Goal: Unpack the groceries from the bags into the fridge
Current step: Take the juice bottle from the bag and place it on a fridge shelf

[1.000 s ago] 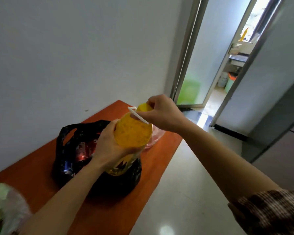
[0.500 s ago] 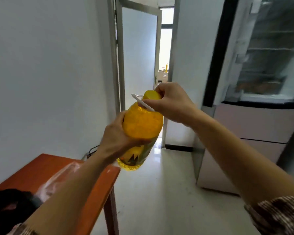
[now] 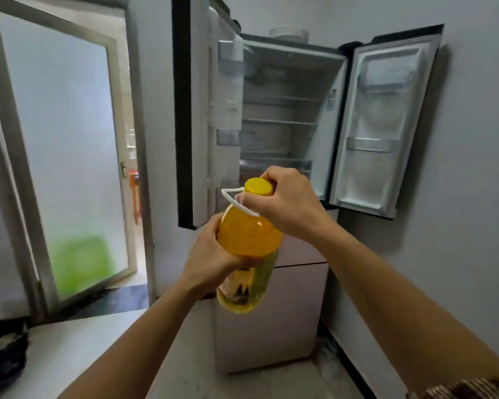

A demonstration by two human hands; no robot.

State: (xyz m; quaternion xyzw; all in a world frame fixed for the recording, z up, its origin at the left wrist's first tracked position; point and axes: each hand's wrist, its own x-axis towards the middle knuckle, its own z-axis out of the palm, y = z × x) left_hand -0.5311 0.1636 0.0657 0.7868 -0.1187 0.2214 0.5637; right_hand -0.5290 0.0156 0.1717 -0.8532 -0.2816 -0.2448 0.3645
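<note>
Holding the yellow juice bottle roughly upright, the left hand wraps its body while the right hand grips the neck by the cap, with the open fridge straight ahead and above, its shelves facing both hands.

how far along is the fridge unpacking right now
Done: both upper fridge doors stand open, and no groceries show on the visible shelves. In hand: the yellow bottle, left hand around its body, right hand at the cap. Left: shelving it; a black bag sits at the frame's lower left.
</note>
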